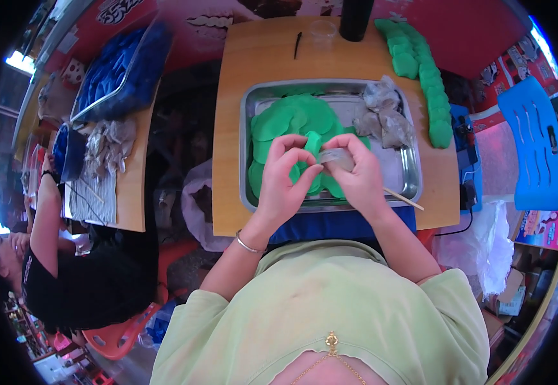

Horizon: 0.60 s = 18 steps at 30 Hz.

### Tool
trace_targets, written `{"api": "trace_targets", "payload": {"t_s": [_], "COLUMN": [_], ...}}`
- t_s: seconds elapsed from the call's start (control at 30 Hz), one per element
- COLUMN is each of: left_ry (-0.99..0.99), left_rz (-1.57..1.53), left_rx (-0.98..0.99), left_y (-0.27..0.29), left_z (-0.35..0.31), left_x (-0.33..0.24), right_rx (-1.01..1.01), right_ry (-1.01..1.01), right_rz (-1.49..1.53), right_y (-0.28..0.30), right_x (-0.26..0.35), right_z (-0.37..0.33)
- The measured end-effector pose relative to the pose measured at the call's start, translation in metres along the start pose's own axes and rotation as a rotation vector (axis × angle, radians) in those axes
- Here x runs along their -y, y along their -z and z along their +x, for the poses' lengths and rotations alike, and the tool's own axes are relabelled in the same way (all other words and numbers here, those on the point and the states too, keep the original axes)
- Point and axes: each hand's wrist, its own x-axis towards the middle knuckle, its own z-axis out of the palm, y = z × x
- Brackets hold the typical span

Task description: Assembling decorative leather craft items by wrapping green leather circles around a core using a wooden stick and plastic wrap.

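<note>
Over the near part of a metal tray [412,172] my two hands meet. My left hand [283,179] pinches a small green piece [313,142] between thumb and fingers. My right hand [355,173] grips a small clear plastic bag [337,158] right beside that piece. A pile of flat green discs [292,119] fills the tray's left half. Several filled clear bags [381,115] lie in its right half. A thin wooden stick [404,199] pokes out from under my right hand over the tray's rim.
The tray rests on a wooden table [253,58]. A row of green packs [423,70] runs down its right side; a dark bottle [356,19] and a clear cup [322,32] stand at the far edge. At another table on the left sits a person [67,269]. A blue chair [535,141] stands right.
</note>
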Motion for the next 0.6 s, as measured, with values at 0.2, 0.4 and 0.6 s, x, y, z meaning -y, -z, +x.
{"api": "trace_targets", "payload": {"t_s": [0.2, 0.4, 0.6], "left_ry": [0.224, 0.003, -0.052], "left_rz": [-0.283, -0.014, 0.158], "left_rx": [0.078, 0.072, -0.098], "left_y": [-0.008, -0.014, -0.025], "left_z": [0.002, 0.003, -0.009], "left_x": [0.003, -0.007, -0.009], "right_rx": [-0.034, 0.047, 0.176], "right_ry": [0.4, 0.186, -0.064], "right_rz": [-0.265, -0.209, -0.068], "right_y": [0.005, 0.009, 0.009], "right_x": [-0.015, -0.016, -0.016], "right_z": [0.011, 0.005, 0.006]}}
